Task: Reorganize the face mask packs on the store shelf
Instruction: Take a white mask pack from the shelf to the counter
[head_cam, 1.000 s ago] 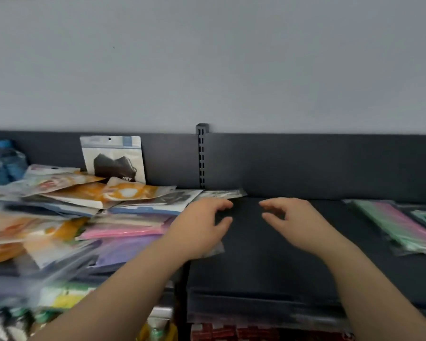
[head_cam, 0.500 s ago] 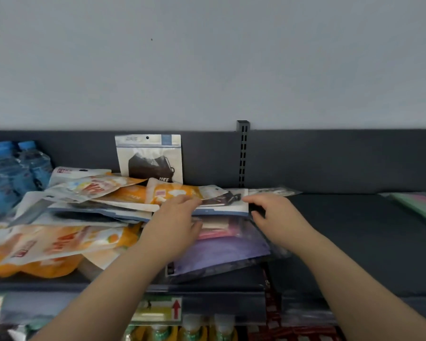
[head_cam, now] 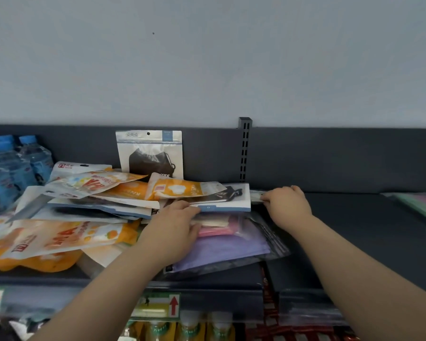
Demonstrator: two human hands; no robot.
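Lays left hand (head_cam: 172, 232) flat on purple pack (head_cam: 226, 249) near shelf (head_cam: 354, 230) front, fingertips (head_cam: 185, 206) at the near edge of white mask pack (head_cam: 224, 196) lying lengthwise left-right just beyond, and pinches thin pack (head_cam: 255, 195) poking from its far right end with right hand (head_cam: 289, 205).

On the dark shelf (head_cam: 354, 230), a loose heap of face mask packs (head_cam: 84, 207) lies beside water bottles (head_cam: 15, 166), and one black-mask pack (head_cam: 149, 153) stands upright against the back panel. The left hand (head_cam: 175, 227) lies on the pink and purple packs (head_cam: 221, 242), fingertips at the white-and-blue pack (head_cam: 225, 199); whether it grips is unclear. The right hand (head_cam: 287, 205) pinches a clear pack (head_cam: 256, 196) just beside it.
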